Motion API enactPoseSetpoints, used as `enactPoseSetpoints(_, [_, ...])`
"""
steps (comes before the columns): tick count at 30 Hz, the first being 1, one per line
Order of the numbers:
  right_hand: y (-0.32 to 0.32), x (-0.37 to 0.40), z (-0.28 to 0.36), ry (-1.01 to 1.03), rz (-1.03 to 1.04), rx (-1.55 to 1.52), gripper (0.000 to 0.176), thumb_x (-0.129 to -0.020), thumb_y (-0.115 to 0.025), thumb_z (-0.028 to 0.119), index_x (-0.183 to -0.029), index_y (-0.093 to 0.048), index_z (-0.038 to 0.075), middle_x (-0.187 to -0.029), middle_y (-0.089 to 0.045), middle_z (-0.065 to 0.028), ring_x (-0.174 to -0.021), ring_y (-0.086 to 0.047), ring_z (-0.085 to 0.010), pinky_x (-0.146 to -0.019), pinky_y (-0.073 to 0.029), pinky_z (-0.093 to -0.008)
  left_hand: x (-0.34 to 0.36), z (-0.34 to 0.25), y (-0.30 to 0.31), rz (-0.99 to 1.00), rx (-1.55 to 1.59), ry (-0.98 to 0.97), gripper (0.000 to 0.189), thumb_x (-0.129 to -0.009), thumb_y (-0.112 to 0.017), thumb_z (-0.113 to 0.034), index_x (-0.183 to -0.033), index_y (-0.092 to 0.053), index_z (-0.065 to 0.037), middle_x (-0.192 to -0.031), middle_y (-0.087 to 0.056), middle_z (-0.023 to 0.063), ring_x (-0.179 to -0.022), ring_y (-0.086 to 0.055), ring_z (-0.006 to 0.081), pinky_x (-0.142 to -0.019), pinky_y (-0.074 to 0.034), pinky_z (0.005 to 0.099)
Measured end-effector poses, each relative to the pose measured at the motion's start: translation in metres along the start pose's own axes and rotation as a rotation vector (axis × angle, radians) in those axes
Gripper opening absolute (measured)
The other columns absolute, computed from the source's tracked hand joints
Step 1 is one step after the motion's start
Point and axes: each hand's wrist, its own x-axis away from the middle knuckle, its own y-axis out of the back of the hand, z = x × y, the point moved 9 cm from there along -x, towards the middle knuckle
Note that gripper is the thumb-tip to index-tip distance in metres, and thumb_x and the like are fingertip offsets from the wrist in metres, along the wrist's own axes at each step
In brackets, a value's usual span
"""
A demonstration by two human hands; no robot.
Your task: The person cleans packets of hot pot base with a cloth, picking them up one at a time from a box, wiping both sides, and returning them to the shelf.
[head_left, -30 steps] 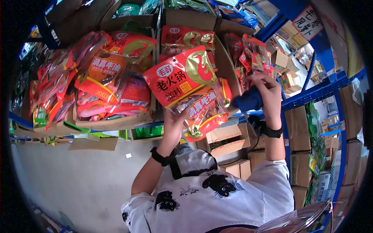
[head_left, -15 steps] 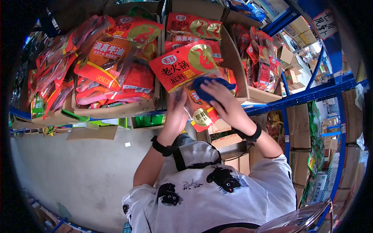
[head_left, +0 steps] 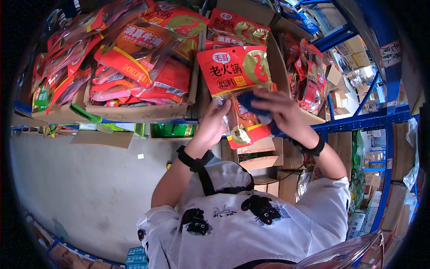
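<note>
A red and gold food packet (head_left: pixel 237 69) with a clear lower part is held upright in front of an open carton. My left hand (head_left: pixel 214 123) grips its left edge, thumb on the front. My right hand (head_left: pixel 286 114), blurred by motion, holds a dark blue cloth (head_left: pixel 255 104) against the packet's right side. More red packets (head_left: pixel 235 27) lie in the carton behind it.
Left of the held packet, a carton (head_left: pixel 148 112) is piled with red packets (head_left: pixel 143 42). Another carton of packets (head_left: pixel 309 76) stands at the right. Blue shelf beams (head_left: pixel 349 124) run beside it. Below are green goods (head_left: pixel 172 130) and cardboard flaps (head_left: pixel 102 138).
The packet has turned more upright and shifted right. My right hand and the blue cloth have moved right across it. The view has shifted slightly.
</note>
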Motion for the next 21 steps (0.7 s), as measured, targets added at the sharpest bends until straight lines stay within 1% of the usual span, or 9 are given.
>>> enactPoseSetpoints(4, [0.004,-0.042,0.011,-0.066,-0.084,-0.024,0.053,-0.07,-0.054,-0.007,-0.119,-0.058,0.014,-0.125,-0.054,-0.0114,-0.115,-0.051,-0.0321,-0.101,-0.037,-0.0406,0.0,0.0,0.005,-0.055,0.037,0.028,0.04,-0.097,-0.041,-0.033,-0.13,-0.037,-0.011,-0.123,-0.05,0.0086,-0.114,-0.052,0.0228,-0.094,-0.044,0.0422])
enactPoseSetpoints(8, [-0.037,-0.049,0.026,0.093,0.014,0.074,0.052,-0.071,-0.055,-0.005,-0.119,-0.058,0.015,-0.127,-0.053,-0.0092,-0.11,-0.052,-0.0316,-0.095,-0.042,-0.0398,0.001,0.006,0.007,-0.038,0.117,0.148,0.057,-0.094,-0.033,-0.054,-0.132,-0.036,-0.013,-0.124,-0.049,0.0094,-0.113,-0.051,0.0242,-0.094,-0.042,0.0448])
enactPoseSetpoints(12, [-0.044,-0.035,0.037,0.129,0.098,0.181,0.053,-0.065,-0.058,-0.002,-0.115,-0.061,0.014,-0.126,-0.054,-0.0079,-0.1,-0.05,-0.0305,-0.092,-0.043,-0.0388,0.004,-0.017,-0.023,0.233,0.597,0.063,0.062,-0.093,-0.029,-0.056,-0.131,-0.039,-0.007,-0.126,-0.051,0.0117,-0.113,-0.051,0.0259,-0.097,-0.038,0.0488])
enactPoseSetpoints(14, [-0.052,-0.022,0.05,0.166,0.259,0.094,0.051,-0.063,-0.059,-0.002,-0.112,-0.062,0.011,-0.124,-0.055,-0.0072,-0.102,-0.05,-0.0304,-0.092,-0.042,-0.0388,0.0,-0.023,-0.022,0.086,0.257,-0.02,0.059,-0.095,-0.027,-0.053,-0.128,-0.043,-0.006,-0.12,-0.054,0.0127,-0.11,-0.053,0.0261,-0.096,-0.041,0.0457])
enactPoseSetpoints(15, [-0.051,-0.015,0.055,0.176,0.259,0.073,0.048,-0.063,-0.058,-0.002,-0.11,-0.063,0.009,-0.123,-0.056,-0.0067,-0.103,-0.05,-0.0304,-0.093,-0.041,-0.039,-0.003,-0.015,-0.015,0.046,0.323,0.022,0.04,-0.097,-0.04,-0.035,-0.121,-0.047,-0.004,-0.114,-0.058,0.0122,-0.103,-0.058,0.0239,-0.087,-0.049,0.0398])
enactPoseSetpoints(16, [-0.052,-0.009,0.058,0.184,0.258,0.08,0.049,-0.062,-0.059,-0.002,-0.109,-0.064,0.009,-0.124,-0.055,-0.0054,-0.103,-0.05,-0.0302,-0.093,-0.042,-0.039,-0.005,-0.008,-0.014,0.046,0.323,0.03,0.04,-0.097,-0.04,-0.035,-0.121,-0.047,-0.004,-0.114,-0.058,0.0122,-0.103,-0.058,0.0239,-0.087,-0.049,0.0398])
enactPoseSetpoints(18, [-0.055,0.003,0.056,0.189,0.26,0.014,0.055,-0.06,-0.059,-0.008,-0.11,-0.064,0.012,-0.129,-0.053,-0.0021,-0.103,-0.05,-0.0301,-0.091,-0.044,-0.0374,-0.007,-0.002,0.008,-0.222,-0.057,-0.026,0.025,-0.091,-0.053,-0.011,-0.115,-0.05,-0.003,-0.109,-0.059,0.0101,-0.096,-0.061,0.0207,-0.076,-0.054,0.0344])
enactPoseSetpoints(19, [-0.054,0.007,0.053,0.181,0.254,0.013,0.055,-0.06,-0.059,-0.008,-0.11,-0.064,0.012,-0.129,-0.053,-0.0021,-0.103,-0.05,-0.0301,-0.091,-0.044,-0.0374,-0.012,0.001,0.01,-0.209,-0.037,0.002,0.03,-0.084,-0.059,0.003,-0.112,-0.051,-0.003,-0.104,-0.06,0.0085,-0.09,-0.062,0.0186,-0.071,-0.055,0.0316])
enactPoseSetpoints(21, [-0.055,0.018,0.051,0.22,0.29,-0.03,0.052,-0.062,-0.059,-0.007,-0.109,-0.065,0.013,-0.13,-0.052,-0.0013,-0.104,-0.051,-0.03,-0.092,-0.043,-0.038,-0.012,-0.002,0.006,-0.167,-0.052,-0.005,0.025,-0.083,-0.063,0.0,-0.106,-0.052,-0.004,-0.098,-0.059,0.0066,-0.087,-0.062,0.016,-0.069,-0.055,0.0296])
